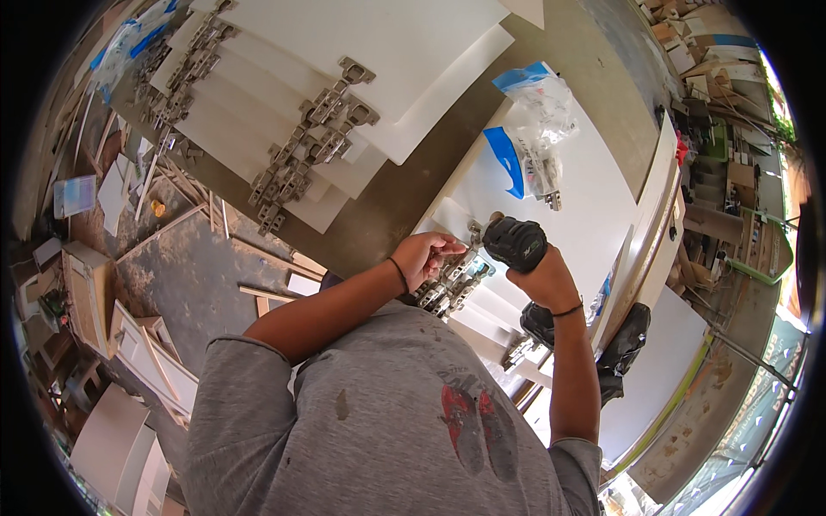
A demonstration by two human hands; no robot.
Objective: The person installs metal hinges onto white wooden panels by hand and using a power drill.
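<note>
My right hand grips a black cordless drill, its front end over the upper end of a row of metal cabinet hinges. Close to the drill, my left hand has its thumb and fingers pinched together; whatever is between the fingertips is too small to make out. The hinges sit along the edges of stacked white panels in front of me. On these panels, beyond the drill, lies a clear plastic bag with blue parts and metal pieces in it.
Another stack of white panels carries rows of cabinet hinges on the far left side of the work surface. Wooden frames and boards lie on the floor at left. A black plastic bag hangs beside my right forearm.
</note>
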